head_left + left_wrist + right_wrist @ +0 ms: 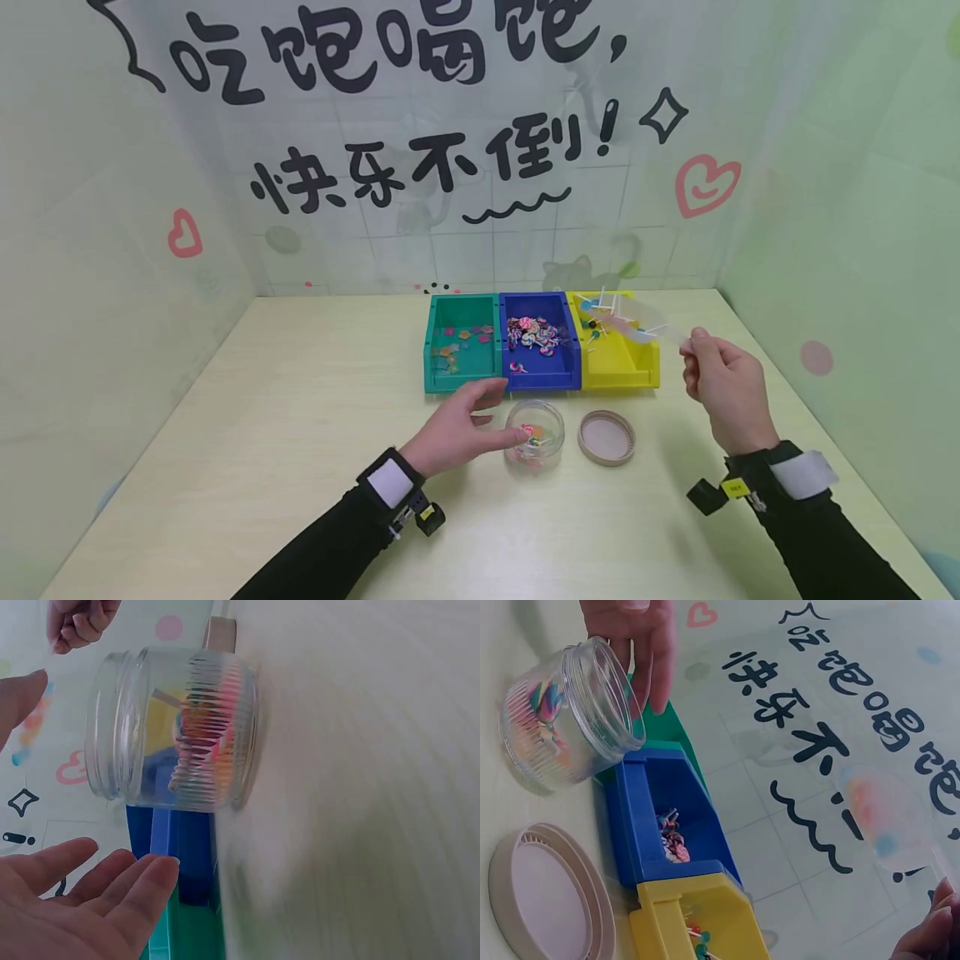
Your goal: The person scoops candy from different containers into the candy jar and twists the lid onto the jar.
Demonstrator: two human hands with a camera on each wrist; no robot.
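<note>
My right hand (727, 387) grips the handle of a translucent plastic spoon (636, 315), raised at the yellow bin (626, 362). Small pieces with white sticks lie in its bowl, some blue; in the right wrist view the spoon (885, 817) looks blurred, with red and blue inside. A clear ribbed jar (169, 727) stands upright without its lid, holding colourful small candy-like pieces (547, 712). Beside it my left hand (465, 425) is spread, thumb at the near side of the rim and straight fingers (142, 892) behind, apart from the glass.
A green bin (459, 380) with small star-like pieces adjoins a blue bin (542, 379) of swirled mini lollipops, left of the yellow one. The pale round lid (606, 437) lies right of the jar. A printed curtain (450, 250) closes off the table's back.
</note>
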